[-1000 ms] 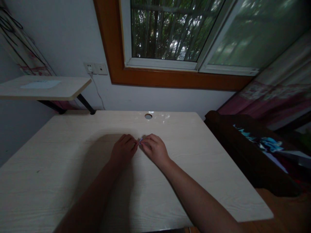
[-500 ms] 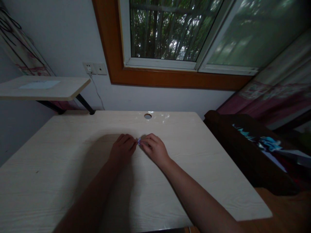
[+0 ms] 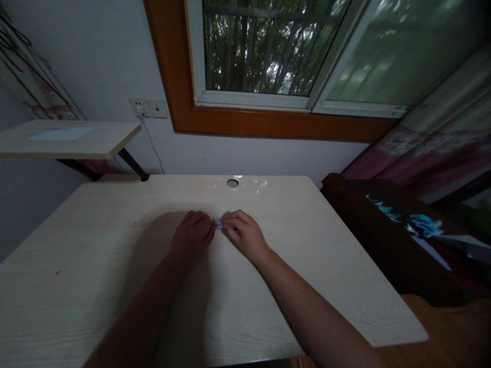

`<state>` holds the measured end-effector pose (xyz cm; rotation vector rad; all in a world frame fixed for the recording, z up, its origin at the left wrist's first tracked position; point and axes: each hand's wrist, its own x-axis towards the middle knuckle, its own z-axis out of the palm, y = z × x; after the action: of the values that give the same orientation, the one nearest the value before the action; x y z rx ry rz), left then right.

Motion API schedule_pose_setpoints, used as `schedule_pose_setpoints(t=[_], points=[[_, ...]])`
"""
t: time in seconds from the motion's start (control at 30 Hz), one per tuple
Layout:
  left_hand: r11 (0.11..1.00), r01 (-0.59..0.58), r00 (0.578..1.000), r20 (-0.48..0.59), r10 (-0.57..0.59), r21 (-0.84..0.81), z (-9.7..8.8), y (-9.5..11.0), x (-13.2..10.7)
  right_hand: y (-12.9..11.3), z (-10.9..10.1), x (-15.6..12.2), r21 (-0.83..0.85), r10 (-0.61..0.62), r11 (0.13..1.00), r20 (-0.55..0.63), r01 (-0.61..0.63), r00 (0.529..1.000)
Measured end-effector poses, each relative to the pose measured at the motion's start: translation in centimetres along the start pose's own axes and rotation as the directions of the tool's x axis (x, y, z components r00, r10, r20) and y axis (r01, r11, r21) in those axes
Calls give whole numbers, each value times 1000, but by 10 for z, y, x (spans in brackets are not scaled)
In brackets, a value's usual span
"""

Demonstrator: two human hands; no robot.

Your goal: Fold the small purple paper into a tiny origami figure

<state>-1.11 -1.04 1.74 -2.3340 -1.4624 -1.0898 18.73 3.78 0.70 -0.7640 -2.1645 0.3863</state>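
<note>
A tiny pale-purple folded piece, which looks like paper (image 3: 219,223), is pinched between my two hands just over the middle of the desk (image 3: 307,276). My left hand (image 3: 193,234) grips its left side between thumb and fingertips. From the other side, my right hand (image 3: 245,234) holds its right edge in a similar pinch. The fingertips cover much of the piece, so its exact shape is hard to make out. Both forearms reach in from the bottom of the view.
A round cable hole (image 3: 232,183) lies near the desk's back edge. At the left a raised shelf (image 3: 115,145) stands on black legs, bearing a paper sheet (image 3: 59,134). Beyond the right edge, a dark brown piece of furniture (image 3: 368,245) carries blue and white items (image 3: 424,225).
Slightly more of the purple piece shows between the fingertips, and it looks a little turned or spread. Both hands stay in nearly the same place; the camera view has shifted slightly.
</note>
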Motion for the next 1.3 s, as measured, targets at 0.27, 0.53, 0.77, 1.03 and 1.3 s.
schedule_pose_setpoints(t=[0.27, 0.53, 0.77, 1.03, 1.3], points=[[999, -48, 998, 37, 48, -12, -1, 2, 0, -1, -1, 0, -107, -62, 992, 48, 67, 997], [997, -82, 995, 54, 82, 7, 2, 0, -2, -6, -2, 1, -214, -79, 972, 93, 98, 993], [997, -69, 996, 53, 67, 33, 3, -1, -1, -6, -1, 0, -104, -25, 994, 30, 28, 999], [997, -63, 998, 11, 63, 51, 4, -2, -1, -6, 1, 0, -118, -19, 993, 23, 21, 1000], [998, -29, 1000, -2, 29, 48, 2, -2, -1, -5, -2, 1, -102, 9, 995, 5, -8, 1000]])
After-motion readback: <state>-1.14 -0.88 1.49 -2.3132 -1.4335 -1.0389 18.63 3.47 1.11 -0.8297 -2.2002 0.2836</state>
